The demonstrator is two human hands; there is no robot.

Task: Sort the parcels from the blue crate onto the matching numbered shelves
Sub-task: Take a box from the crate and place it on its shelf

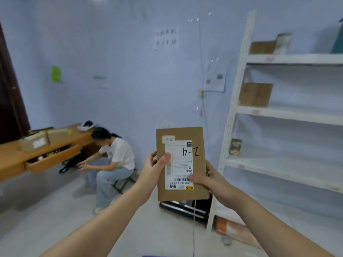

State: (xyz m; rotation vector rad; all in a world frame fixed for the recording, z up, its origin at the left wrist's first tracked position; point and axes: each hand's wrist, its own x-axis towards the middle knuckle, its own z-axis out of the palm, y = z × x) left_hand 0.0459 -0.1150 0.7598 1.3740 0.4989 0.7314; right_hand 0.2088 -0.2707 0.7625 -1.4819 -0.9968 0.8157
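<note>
I hold a flat brown cardboard parcel upright in front of me with both hands. Its white shipping label carries handwritten marks that look like "2-4", upside down. My left hand grips its left edge with the thumb on the label. My right hand holds the lower right corner, thumb on the label's barcode. The white shelf unit stands to the right, with small red tags on its shelf edges. A sliver of blue shows at the bottom edge.
Brown boxes sit on the upper shelves, a small packet on a lower one. A person in a white shirt sits on a stool at left by a wooden desk with an open drawer. A black object lies on the floor under the parcel.
</note>
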